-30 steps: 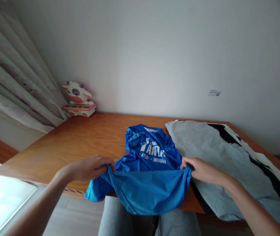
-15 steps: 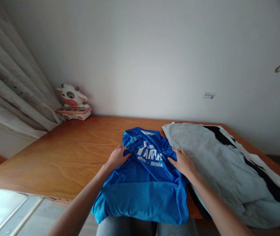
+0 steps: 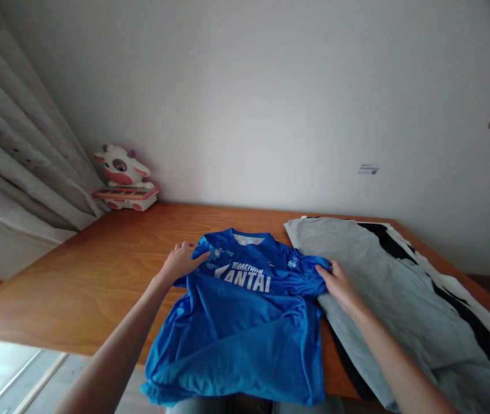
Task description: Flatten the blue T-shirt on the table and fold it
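Note:
A blue T-shirt [image 3: 249, 322] with white lettering lies on the wooden table, its collar toward the wall and its hem hanging over the front edge. At its left shoulder is my left hand [image 3: 180, 263], fingers apart and thumb resting on the fabric. My right hand [image 3: 338, 283] pinches the end of the right sleeve between thumb and fingers. Folds run across the shirt's middle and cover part of the print. Just right of it lies a grey garment [image 3: 374, 287], under my right forearm.
Black cloth [image 3: 464, 313] and white cloth [image 3: 473, 299] show beneath the grey garment. A toy cow with a keyboard [image 3: 124, 179] stands at the table's back left, beside the curtain [image 3: 20, 144]. Behind the wooden table [image 3: 111, 264] rises a wall.
My hands have moved apart, spreading the shirt's shoulders and sleeves wider. More of the lettering is flat. My left hand's fingers have opened, and my right hand has moved to the right sleeve's end.

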Action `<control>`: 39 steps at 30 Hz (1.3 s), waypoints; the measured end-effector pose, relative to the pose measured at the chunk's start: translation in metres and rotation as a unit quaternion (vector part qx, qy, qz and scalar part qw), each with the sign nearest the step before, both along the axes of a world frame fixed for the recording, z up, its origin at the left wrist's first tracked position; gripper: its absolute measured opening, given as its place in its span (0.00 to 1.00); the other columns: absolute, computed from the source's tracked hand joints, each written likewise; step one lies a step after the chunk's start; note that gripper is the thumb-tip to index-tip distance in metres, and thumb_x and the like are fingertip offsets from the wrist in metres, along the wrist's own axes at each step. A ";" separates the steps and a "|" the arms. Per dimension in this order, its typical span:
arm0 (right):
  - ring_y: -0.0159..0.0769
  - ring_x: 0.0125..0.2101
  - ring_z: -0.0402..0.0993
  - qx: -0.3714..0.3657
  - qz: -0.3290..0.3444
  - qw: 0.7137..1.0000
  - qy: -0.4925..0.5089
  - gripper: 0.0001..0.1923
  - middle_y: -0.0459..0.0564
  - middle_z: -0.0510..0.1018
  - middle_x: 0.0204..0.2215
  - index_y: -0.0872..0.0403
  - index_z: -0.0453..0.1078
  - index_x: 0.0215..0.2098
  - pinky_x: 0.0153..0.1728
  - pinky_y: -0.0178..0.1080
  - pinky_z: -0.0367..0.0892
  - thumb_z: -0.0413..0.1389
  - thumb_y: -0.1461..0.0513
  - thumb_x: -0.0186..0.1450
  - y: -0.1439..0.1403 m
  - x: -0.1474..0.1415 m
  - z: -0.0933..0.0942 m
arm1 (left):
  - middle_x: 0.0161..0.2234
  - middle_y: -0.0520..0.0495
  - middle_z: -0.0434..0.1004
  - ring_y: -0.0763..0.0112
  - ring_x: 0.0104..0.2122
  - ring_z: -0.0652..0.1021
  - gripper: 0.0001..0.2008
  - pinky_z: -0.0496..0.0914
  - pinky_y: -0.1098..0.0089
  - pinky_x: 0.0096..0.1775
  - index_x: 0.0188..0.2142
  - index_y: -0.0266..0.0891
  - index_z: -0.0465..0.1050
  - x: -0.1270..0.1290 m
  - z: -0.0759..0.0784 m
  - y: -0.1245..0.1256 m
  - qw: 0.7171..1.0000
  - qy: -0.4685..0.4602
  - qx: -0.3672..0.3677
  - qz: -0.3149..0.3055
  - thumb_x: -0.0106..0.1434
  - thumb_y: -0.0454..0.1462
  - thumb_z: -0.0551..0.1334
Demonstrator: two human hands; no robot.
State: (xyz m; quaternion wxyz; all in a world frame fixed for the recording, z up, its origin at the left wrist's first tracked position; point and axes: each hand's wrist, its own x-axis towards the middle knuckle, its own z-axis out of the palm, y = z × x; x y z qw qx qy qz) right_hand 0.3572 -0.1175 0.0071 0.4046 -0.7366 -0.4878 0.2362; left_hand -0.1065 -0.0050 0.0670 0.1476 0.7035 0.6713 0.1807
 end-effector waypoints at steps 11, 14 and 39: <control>0.47 0.41 0.81 -0.064 0.048 0.997 0.003 0.17 0.54 0.84 0.39 0.54 0.74 0.43 0.44 0.44 0.75 0.61 0.53 0.59 -0.002 0.005 0.033 | 0.43 0.42 0.86 0.54 0.47 0.83 0.13 0.73 0.66 0.45 0.42 0.42 0.81 -0.010 -0.007 0.046 0.999 0.032 -0.040 0.004 0.61 0.39 0.60; 0.48 0.44 0.81 -0.037 -0.022 0.997 -0.068 0.18 0.58 0.84 0.42 0.55 0.73 0.45 0.46 0.45 0.73 0.59 0.54 0.60 0.015 0.020 0.034 | 0.46 0.39 0.85 0.53 0.50 0.82 0.17 0.73 0.66 0.45 0.47 0.39 0.79 -0.027 -0.001 0.055 0.998 -0.004 -0.014 0.063 0.64 0.40 0.57; 0.52 0.48 0.79 -0.040 -0.064 0.994 -0.073 0.18 0.63 0.82 0.45 0.56 0.73 0.47 0.52 0.48 0.70 0.56 0.53 0.64 0.047 0.030 0.033 | 0.57 0.40 0.79 0.56 0.59 0.77 0.25 0.68 0.65 0.61 0.57 0.38 0.73 -0.014 -0.001 0.044 1.000 -0.003 0.016 -0.020 0.60 0.32 0.57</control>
